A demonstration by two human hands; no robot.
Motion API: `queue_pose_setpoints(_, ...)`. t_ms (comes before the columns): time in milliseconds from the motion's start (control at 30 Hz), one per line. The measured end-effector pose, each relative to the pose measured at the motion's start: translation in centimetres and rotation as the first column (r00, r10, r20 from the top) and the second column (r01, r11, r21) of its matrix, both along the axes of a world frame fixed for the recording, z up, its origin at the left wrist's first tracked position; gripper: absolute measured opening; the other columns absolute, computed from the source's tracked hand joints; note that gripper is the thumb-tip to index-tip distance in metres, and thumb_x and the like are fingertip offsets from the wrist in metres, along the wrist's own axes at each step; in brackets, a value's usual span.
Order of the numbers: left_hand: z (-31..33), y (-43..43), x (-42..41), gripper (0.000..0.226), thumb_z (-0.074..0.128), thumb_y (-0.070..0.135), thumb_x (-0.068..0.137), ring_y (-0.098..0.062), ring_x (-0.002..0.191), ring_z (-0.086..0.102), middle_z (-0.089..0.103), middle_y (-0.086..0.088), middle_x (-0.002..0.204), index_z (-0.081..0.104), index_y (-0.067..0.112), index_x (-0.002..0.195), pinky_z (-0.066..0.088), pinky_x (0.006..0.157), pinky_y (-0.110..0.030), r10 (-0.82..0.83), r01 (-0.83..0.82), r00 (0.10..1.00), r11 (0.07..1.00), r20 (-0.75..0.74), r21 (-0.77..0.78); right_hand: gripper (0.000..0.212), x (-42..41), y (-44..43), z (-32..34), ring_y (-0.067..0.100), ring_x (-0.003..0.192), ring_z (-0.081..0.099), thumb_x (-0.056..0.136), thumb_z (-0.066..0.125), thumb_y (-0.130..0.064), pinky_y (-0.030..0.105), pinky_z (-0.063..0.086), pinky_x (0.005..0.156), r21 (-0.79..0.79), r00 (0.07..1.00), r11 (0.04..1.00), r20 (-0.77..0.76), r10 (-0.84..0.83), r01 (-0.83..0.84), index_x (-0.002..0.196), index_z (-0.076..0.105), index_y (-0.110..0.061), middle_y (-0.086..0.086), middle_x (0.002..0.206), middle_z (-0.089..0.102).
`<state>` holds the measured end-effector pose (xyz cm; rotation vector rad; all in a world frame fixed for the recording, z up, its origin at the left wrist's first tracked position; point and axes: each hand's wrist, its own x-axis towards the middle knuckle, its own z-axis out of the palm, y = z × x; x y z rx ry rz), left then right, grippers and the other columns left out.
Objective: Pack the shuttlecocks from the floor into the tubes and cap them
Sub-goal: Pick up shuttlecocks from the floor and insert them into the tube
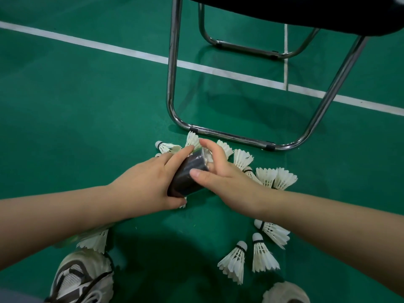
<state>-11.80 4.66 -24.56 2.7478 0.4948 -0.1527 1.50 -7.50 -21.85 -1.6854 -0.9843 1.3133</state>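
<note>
My left hand [150,182] grips a dark tube [188,176] held low over the green floor, its far end pointing away from me. My right hand [218,173] is at that far end, thumb on the tube's side and fingers curled over a translucent cap [205,157]. Several white feather shuttlecocks lie on the floor around the hands: one at the far left [166,147], a cluster to the right [275,178], three near my right forearm [262,254], and one under my left forearm [94,239].
A chair with chrome tube legs [172,88] and a dark seat stands just beyond the shuttlecocks. White court lines [109,48] cross the green floor [87,119]. My shoes [83,278] show at the bottom edge.
</note>
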Motion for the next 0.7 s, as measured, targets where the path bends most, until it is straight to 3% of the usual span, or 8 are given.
queue_pose_setpoints(67, 0.1, 0.0, 0.2, 0.107, 0.067, 0.054, 0.072, -0.017, 0.119, 0.046, 0.037, 0.002, 0.141, -0.006, 0.030, 0.147, 0.036, 0.091, -0.023, 0.003, -0.003, 1.000, 1.000, -0.001, -0.011, 0.071, 0.1, -0.2, -0.2, -0.002, 0.098, 0.058, 0.083, 0.056, -0.036, 0.017, 0.042, 0.089, 0.024, 0.996, 0.996, 0.024, -0.090, 0.090, 0.141, 0.014, -0.031, -0.015, 0.099, 0.065)
queue_pose_setpoints(167, 0.1, 0.1, 0.4, 0.106, 0.069, 0.053, 0.072, -0.018, 0.116, 0.048, 0.038, 0.001, 0.141, -0.002, 0.029, 0.147, 0.037, 0.088, -0.023, 0.014, -0.013, 0.999, 1.000, 0.038, -0.027, 0.037, 0.7, -0.6, -0.2, 0.001, 0.082, 0.058, 0.087, 0.058, -0.022, 0.022, 0.041, 0.076, 0.069, 0.960, 0.969, 0.141, -0.243, 0.235, 0.117, 0.037, -0.028, -0.011, 0.092, 0.065)
queue_pose_setpoints(300, -0.4, 0.0, 0.4, 0.106, 0.070, 0.052, 0.070, -0.020, 0.110, 0.052, 0.045, -0.001, 0.133, 0.000, 0.032, 0.146, 0.041, 0.084, -0.027, 0.015, -0.014, 0.999, 1.000, 0.035, -0.013, 0.032, 0.9, -1.1, -0.8, 0.021, 0.094, 0.062, 0.077, 0.062, -0.024, 0.038, 0.050, 0.084, -0.054, 0.970, 0.998, 0.239, 0.040, -0.028, 0.109, 0.059, -0.018, 0.005, 0.104, 0.067)
queue_pose_setpoints(467, -1.4, -0.7, 0.5, 0.101, 0.059, 0.057, 0.060, -0.024, 0.086, 0.061, 0.058, -0.003, 0.108, 0.006, 0.032, 0.142, 0.053, 0.068, -0.032, -0.158, 0.157, 0.987, 0.987, 0.025, 0.030, 0.036, 1.4, -0.7, -2.3, 0.034, 0.104, 0.059, 0.076, 0.068, -0.012, 0.045, 0.049, 0.091, -0.274, 0.962, 0.933, 0.078, 0.262, -0.232, 0.111, 0.062, -0.006, 0.019, 0.110, 0.064)
queue_pose_setpoints(533, -1.8, -0.8, 0.7, 0.102, 0.061, 0.056, 0.061, -0.024, 0.086, 0.062, 0.058, -0.003, 0.108, 0.005, 0.032, 0.142, 0.054, 0.069, -0.033, -0.201, 0.201, 0.980, 0.979, -0.010, 0.038, 0.038, 1.4, -1.0, -2.8, 0.032, 0.105, 0.059, 0.073, 0.069, -0.018, 0.042, 0.048, 0.095, -0.262, 0.963, 0.929, -0.004, 0.271, -0.262, 0.108, 0.062, -0.007, 0.018, 0.111, 0.064)
queue_pose_setpoints(600, -2.0, -0.4, 1.2, 0.104, 0.067, 0.053, 0.065, -0.024, 0.096, 0.059, 0.054, -0.003, 0.118, -0.003, 0.037, 0.140, 0.051, 0.079, -0.034, -0.162, 0.162, 0.987, 0.987, -0.002, 0.013, 0.029, 1.9, -0.9, -2.7, 0.019, 0.092, 0.061, 0.074, 0.061, -0.030, 0.029, 0.050, 0.086, -0.146, 0.994, 0.983, -0.037, 0.106, -0.111, 0.095, 0.065, -0.010, 0.009, 0.098, 0.066)
queue_pose_setpoints(633, -2.1, -0.1, 1.5, 0.104, 0.069, 0.053, 0.067, -0.023, 0.101, 0.056, 0.050, -0.002, 0.124, -0.005, 0.039, 0.139, 0.049, 0.083, -0.034, -0.118, 0.118, 0.993, 0.993, 0.005, -0.010, 0.026, 2.5, -0.7, -2.8, 0.013, 0.082, 0.059, 0.082, 0.055, -0.031, 0.023, 0.049, 0.080, -0.079, 0.999, 0.996, 0.025, -0.025, 0.027, 0.087, 0.065, -0.008, 0.005, 0.087, 0.065)
queue_pose_setpoints(700, -2.2, 0.6, 1.8, 0.106, 0.069, 0.053, 0.069, -0.021, 0.106, 0.054, 0.045, -0.001, 0.131, -0.005, 0.037, 0.143, 0.045, 0.087, -0.031, -0.044, 0.044, 0.999, 0.999, -0.006, -0.025, 0.030, 4.7, -0.1, -3.6, 0.010, 0.072, 0.057, 0.093, 0.045, -0.025, 0.024, 0.045, 0.080, 0.012, 0.932, 0.941, 0.136, -0.336, 0.337, 0.072, 0.061, -0.011, -0.002, 0.073, 0.063)
